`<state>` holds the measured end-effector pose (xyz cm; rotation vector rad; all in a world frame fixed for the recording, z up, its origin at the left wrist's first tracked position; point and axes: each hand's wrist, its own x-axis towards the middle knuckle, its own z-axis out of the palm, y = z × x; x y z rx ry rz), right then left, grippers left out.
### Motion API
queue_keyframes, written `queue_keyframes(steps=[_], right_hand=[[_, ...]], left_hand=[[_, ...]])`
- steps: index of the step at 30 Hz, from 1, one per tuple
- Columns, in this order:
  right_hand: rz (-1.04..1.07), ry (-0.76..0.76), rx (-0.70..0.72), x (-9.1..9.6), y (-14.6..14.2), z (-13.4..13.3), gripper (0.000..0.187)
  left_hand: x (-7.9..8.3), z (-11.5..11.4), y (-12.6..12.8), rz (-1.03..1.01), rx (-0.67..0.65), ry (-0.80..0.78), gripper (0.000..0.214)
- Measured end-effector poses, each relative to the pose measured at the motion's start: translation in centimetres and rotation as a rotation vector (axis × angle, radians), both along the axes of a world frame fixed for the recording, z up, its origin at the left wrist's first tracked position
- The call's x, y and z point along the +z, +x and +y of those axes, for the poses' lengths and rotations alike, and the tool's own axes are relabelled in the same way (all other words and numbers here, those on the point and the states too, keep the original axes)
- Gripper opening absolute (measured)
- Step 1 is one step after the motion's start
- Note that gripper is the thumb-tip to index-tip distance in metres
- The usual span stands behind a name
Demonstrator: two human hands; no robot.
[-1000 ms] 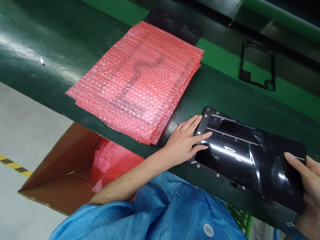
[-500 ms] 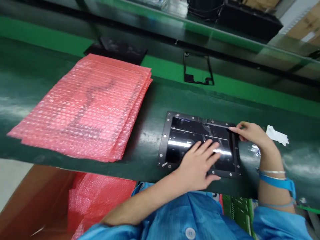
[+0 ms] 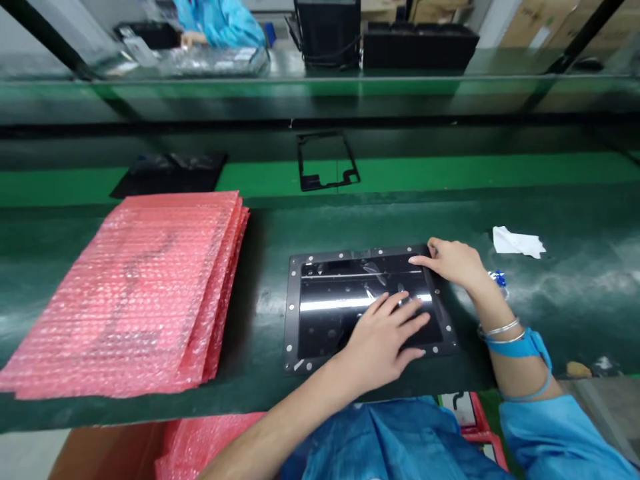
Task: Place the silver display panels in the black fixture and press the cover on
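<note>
A flat black screen panel [image 3: 325,327] with a dark frame lies on the green bench in front of me. Round light dots run along its frame, and a clear, wrinkled film seems to cover the glass. My left hand [image 3: 380,347] rests flat on the lower right part of the glass, fingers spread. At the panel's upper right corner is my right hand [image 3: 453,263], its thumb on top and its other fingers curled at the edge. What lies under those curled fingers is hidden.
Left of the panel is a stack of pink bubble-wrap bags [image 3: 125,293]. Behind are a thin black frame [image 3: 303,163] and a dark sheet [image 3: 173,177]. A crumpled white paper [image 3: 517,241] lies to the right. Across the bench, a person in a blue sleeve [image 3: 225,23] is partly visible.
My view has levelled and shifted, bringing more of the far bench into sight. Both hands keep about the same places on the panel; the left still lies flat on the glass.
</note>
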<state>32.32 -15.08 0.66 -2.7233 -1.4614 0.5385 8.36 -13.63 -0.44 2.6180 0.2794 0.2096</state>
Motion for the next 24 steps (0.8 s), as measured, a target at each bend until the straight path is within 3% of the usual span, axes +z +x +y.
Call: queue_keyframes(steps=[5, 11, 15, 18, 21, 24], right_hand=[[0.047, 0.183, -0.026, -0.5, -0.3, -0.6, 0.04], [0.232, 0.408, -0.061, -1.2, -0.5, -0.6, 0.031], [0.428, 0.516, 0.055, -1.2, -1.1, -1.2, 0.058], [0.634, 0.557, 0.107, -1.2, -1.3, -1.7, 0.065], [0.919, 0.584, -0.01, -2.0, -1.3, -1.8, 0.058], [0.995, 0.661, -0.202, -3.8, -0.8, -2.0, 0.049]], left_hand=[[0.7, 4.6, 0.4, -0.008, 0.423, 0.086, 0.06], [1.7, 6.1, 1.1, -0.119, 0.505, -0.082, 0.037], [2.9, 5.2, 0.4, -0.236, 0.577, -0.125, 0.024], [3.6, 4.8, -1.2, -0.391, 0.569, -0.232, 0.018], [3.6, 5.5, -3.8, -0.606, 0.771, -0.358, 0.024], [3.0, 6.9, -5.9, -0.747, 0.972, -0.758, 0.035]])
